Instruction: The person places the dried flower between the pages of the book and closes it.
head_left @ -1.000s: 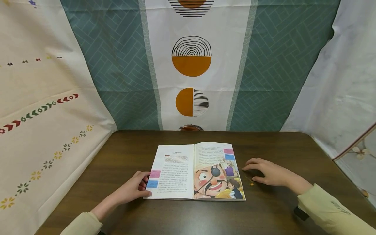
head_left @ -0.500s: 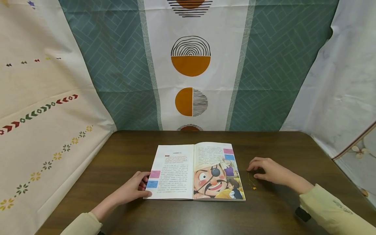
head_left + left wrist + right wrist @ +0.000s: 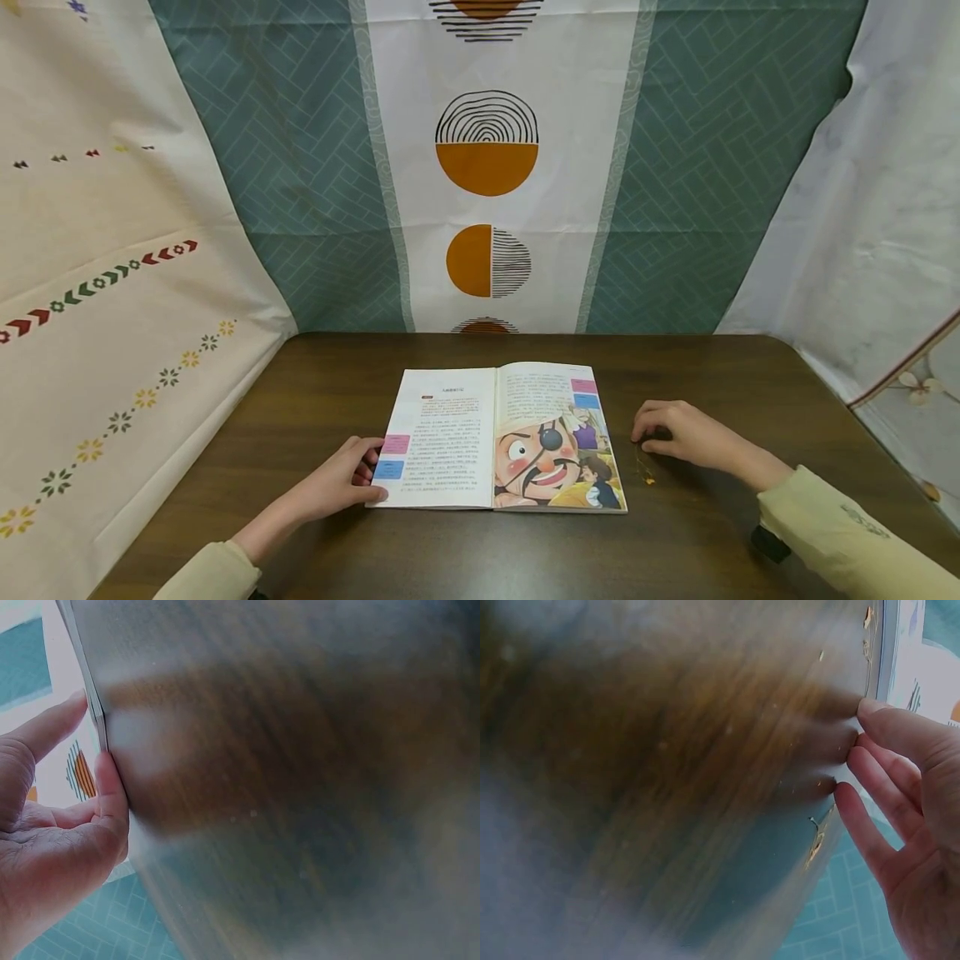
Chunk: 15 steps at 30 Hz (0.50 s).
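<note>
- Open illustrated picture book with white text pages and a cartoon pirate face (image 3: 504, 437): lies flat on the dark brown wooden table (image 3: 712, 375), about midway between its left and right edges, its lower edge toward the table's near edge.
- Left hand (image 3: 339, 482): rests at the book's lower left corner, thumb on the left page, fingers curled at the page edge (the left wrist view shows thumb and forefinger either side of the book's edge (image 3: 94, 705)); it pins or lightly pinches the book.
- Right hand (image 3: 686, 435): lies on the bare table just right of the book, apart from it, fingers loosely bent with tips on the wood (image 3: 870, 712); it grips nothing.
- Small thin golden bookmark-like piece with an orange end (image 3: 642, 468): lies on the table between the book's right edge and the right hand, close under the fingertips; too small to identify surely.
- Step in hand (a judgement): the book is steadied while the right hand hovers about the golden piece; picking it up seems not yet done.
- Next move calls for: a fine fingertip pinch on a flat, thin thing against the wood, the left hand keeping the pages down.
- Patterned cloth backdrops (image 3: 487, 167): hang behind and beside the table's far edge.
</note>
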Motion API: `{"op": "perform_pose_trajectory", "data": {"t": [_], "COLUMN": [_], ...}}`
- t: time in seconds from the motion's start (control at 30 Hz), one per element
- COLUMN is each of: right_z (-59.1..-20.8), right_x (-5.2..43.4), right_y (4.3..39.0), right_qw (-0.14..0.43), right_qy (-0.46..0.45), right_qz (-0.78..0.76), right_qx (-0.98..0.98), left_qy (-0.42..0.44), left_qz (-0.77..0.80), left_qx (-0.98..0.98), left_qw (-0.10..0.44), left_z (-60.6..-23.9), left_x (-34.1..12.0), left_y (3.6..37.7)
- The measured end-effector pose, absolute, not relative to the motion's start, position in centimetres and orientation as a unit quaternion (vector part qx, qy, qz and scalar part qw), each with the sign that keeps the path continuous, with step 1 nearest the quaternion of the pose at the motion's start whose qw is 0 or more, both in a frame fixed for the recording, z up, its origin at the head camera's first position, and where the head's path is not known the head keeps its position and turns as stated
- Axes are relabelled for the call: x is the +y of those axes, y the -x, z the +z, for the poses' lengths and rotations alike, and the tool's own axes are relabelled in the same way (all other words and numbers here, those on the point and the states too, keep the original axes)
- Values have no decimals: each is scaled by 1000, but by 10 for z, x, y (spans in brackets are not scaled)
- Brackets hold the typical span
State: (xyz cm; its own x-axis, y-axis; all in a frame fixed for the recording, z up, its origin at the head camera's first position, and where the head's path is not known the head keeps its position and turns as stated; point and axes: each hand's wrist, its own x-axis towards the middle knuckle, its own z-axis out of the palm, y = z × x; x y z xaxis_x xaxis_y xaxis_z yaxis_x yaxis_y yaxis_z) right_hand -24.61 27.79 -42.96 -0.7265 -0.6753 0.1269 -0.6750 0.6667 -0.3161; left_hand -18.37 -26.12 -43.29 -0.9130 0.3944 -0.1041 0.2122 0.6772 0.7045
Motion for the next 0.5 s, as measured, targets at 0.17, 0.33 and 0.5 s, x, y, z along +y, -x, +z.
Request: {"op": "perform_pose_trajectory", "data": {"t": [0.17, 0.33, 0.5], "right_z": [-431, -433, -433], "right_x": [279, 279, 278], "right_y": [250, 251, 253], "right_qw": [7, 6, -2], "right_qy": [374, 378, 383], "right_qz": [-186, -199, -200], "right_qx": [909, 904, 902], "left_qy": [-169, -170, -172], "left_qz": [367, 366, 364], "left_qx": [906, 906, 907], "left_qw": [125, 126, 122], "left_z": [-433, -434, -433], "left_x": [-261, -261, -261], "left_y": [184, 184, 184]}}
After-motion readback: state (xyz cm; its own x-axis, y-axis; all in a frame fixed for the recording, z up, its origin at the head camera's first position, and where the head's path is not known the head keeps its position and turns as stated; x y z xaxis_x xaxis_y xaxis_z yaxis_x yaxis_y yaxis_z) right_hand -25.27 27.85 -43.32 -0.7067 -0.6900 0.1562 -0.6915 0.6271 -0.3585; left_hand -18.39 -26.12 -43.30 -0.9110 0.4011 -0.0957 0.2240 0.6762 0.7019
